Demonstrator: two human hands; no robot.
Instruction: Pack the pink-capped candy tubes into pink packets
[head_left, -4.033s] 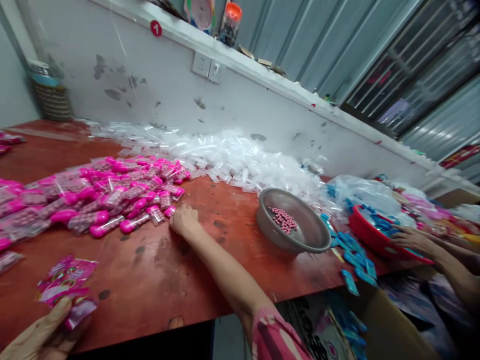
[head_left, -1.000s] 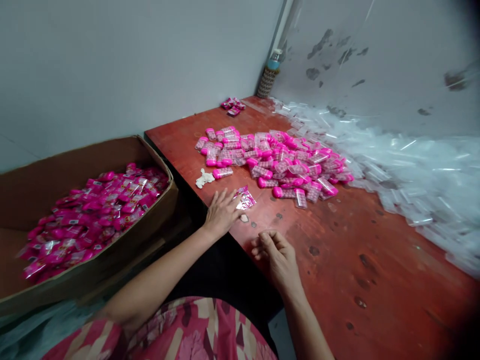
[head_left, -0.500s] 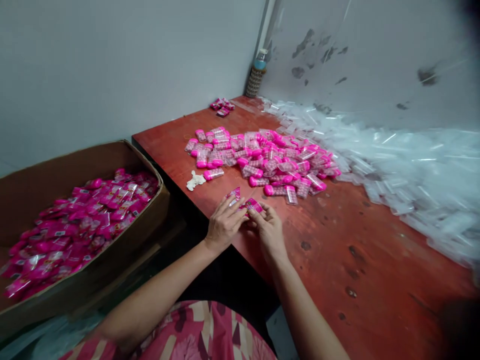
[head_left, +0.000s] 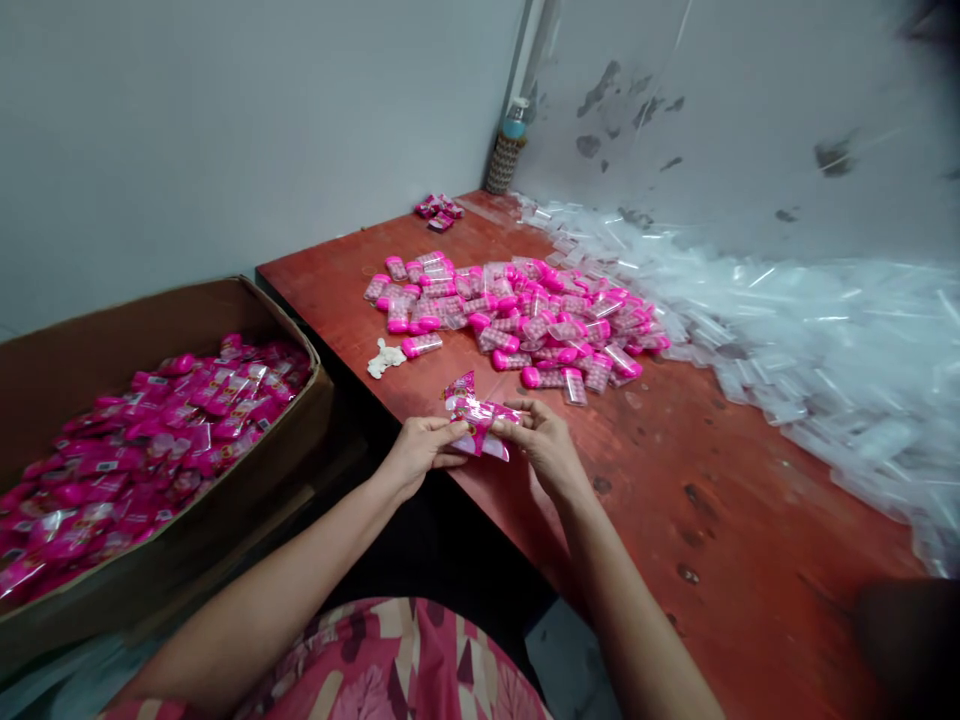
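My left hand point(head_left: 420, 448) and my right hand point(head_left: 544, 443) both pinch a small pink printed plastic packet point(head_left: 474, 416) just above the near edge of the red table point(head_left: 697, 470). The packet is held between the fingertips of the two hands. Beyond the hands lies a heap of pink-capped clear candy tubes point(head_left: 525, 318). A single tube point(head_left: 421, 345) lies at the heap's left, next to a small white crumpled scrap point(head_left: 384, 358).
An open cardboard box point(head_left: 150, 560) at the left holds many filled pink packets point(head_left: 135, 450). Clear empty tubes point(head_left: 810, 340) pile along the wall at the right. A bottle in a woven sleeve point(head_left: 506, 148) and several pink packets point(head_left: 436, 208) sit in the far corner.
The view swung from a metal bowl and a co-worker's side to the table's left end. My hands came together on the packet and lifted it off the table.
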